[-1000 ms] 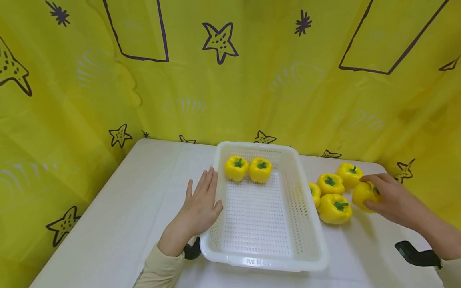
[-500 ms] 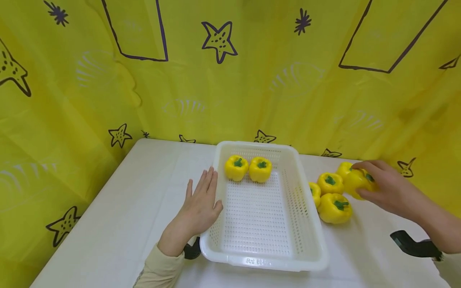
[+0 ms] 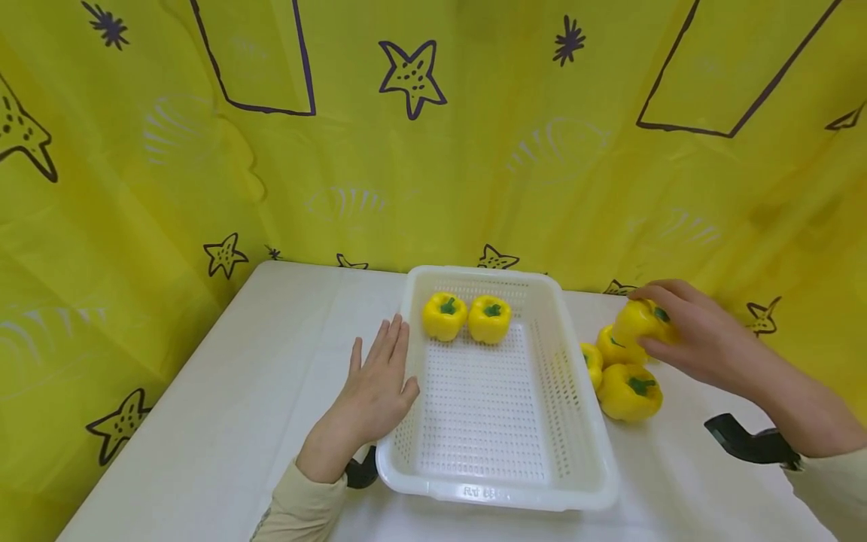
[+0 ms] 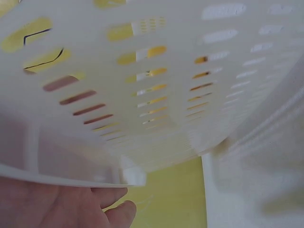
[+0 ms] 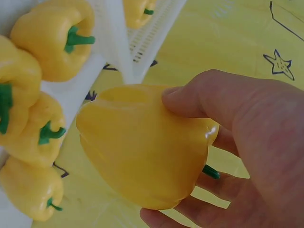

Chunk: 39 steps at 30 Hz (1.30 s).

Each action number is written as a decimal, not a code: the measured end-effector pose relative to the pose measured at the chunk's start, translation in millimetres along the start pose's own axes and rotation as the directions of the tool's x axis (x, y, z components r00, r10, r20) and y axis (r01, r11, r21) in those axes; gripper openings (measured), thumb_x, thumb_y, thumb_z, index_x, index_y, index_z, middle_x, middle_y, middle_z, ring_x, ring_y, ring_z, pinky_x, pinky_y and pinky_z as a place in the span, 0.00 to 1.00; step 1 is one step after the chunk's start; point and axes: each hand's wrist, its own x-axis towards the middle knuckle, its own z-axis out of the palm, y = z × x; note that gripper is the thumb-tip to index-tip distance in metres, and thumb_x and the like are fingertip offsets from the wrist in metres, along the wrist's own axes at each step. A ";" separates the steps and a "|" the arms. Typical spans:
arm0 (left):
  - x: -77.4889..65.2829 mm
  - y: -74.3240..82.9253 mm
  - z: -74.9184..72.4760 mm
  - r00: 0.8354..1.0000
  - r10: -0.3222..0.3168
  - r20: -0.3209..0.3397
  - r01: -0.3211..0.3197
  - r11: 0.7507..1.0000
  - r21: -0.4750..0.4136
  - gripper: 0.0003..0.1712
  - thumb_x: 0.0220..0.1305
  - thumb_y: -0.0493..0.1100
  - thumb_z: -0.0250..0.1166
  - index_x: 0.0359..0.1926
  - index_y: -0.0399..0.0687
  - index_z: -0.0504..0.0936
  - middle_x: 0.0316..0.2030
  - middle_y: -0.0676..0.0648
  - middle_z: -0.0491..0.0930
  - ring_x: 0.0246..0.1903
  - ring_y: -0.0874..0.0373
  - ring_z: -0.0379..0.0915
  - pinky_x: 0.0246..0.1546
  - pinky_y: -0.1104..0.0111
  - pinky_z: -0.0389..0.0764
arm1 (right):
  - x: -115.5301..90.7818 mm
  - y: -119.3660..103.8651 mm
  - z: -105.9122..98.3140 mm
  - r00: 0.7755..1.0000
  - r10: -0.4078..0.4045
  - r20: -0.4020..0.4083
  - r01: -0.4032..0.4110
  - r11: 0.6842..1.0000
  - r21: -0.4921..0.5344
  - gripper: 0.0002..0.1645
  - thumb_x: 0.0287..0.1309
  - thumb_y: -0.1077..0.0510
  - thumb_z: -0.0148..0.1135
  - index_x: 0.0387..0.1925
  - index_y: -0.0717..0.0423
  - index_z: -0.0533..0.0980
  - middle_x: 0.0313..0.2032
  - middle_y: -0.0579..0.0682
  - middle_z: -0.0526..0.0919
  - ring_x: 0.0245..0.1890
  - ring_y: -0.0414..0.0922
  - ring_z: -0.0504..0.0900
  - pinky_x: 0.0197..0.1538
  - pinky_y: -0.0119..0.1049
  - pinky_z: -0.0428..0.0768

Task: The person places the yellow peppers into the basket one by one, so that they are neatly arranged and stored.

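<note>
My right hand (image 3: 721,346) grips a yellow bell pepper (image 3: 635,322) above the loose peppers right of the basket. In the right wrist view the thumb lies along one side of this held pepper (image 5: 142,147) and the other fingers reach round behind it; its green stem points toward the palm. My left hand (image 3: 375,395), fingers straight, rests at the left rim of a white perforated plastic basket (image 3: 497,495). Two bell peppers, one (image 3: 444,320) at the far left corner and one (image 3: 490,322) beside it, stand upright inside. In the left wrist view the basket wall (image 4: 156,114) fills most of the frame.
Several more yellow bell peppers lie on the white table (image 3: 271,421) against the basket's right side, the nearest pepper (image 3: 630,399) largest in view. A yellow curtain (image 3: 474,181) with starfish drawings hangs close behind the table.
My right hand has lifted the bell pepper and carried it left, over the other loose peppers toward the basket. The left hand and basket have stayed put.
</note>
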 end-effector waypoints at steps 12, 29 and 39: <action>-0.6 -0.9 0.0 1.000 0.009 -0.009 -0.009 1.000 0.006 0.43 0.71 0.49 0.50 0.78 0.40 0.41 0.80 0.44 0.35 0.79 0.47 0.29 0.73 0.37 0.34 | 24.9 -41.0 -3.6 0.992 -0.124 0.003 0.123 0.991 0.057 0.32 0.55 0.61 0.68 0.61 0.58 0.71 0.61 0.65 0.70 0.56 0.63 0.71 0.53 0.63 0.76; -0.6 -0.5 -0.1 1.000 0.003 -0.009 -0.003 1.000 0.002 0.44 0.71 0.49 0.51 0.79 0.40 0.41 0.80 0.44 0.35 0.79 0.47 0.29 0.73 0.37 0.32 | 49.3 -93.1 30.9 0.969 -0.241 0.050 0.234 0.966 0.108 0.30 0.54 0.64 0.67 0.60 0.54 0.73 0.61 0.57 0.72 0.53 0.56 0.75 0.53 0.52 0.80; 1.4 0.3 0.1 1.000 0.007 -0.008 -0.007 1.000 0.003 0.44 0.71 0.49 0.52 0.79 0.40 0.41 0.80 0.44 0.36 0.79 0.47 0.30 0.73 0.37 0.34 | 60.7 -110.7 56.2 0.949 -0.315 0.023 0.309 0.940 0.144 0.29 0.52 0.65 0.66 0.59 0.55 0.74 0.59 0.59 0.73 0.51 0.55 0.75 0.49 0.45 0.81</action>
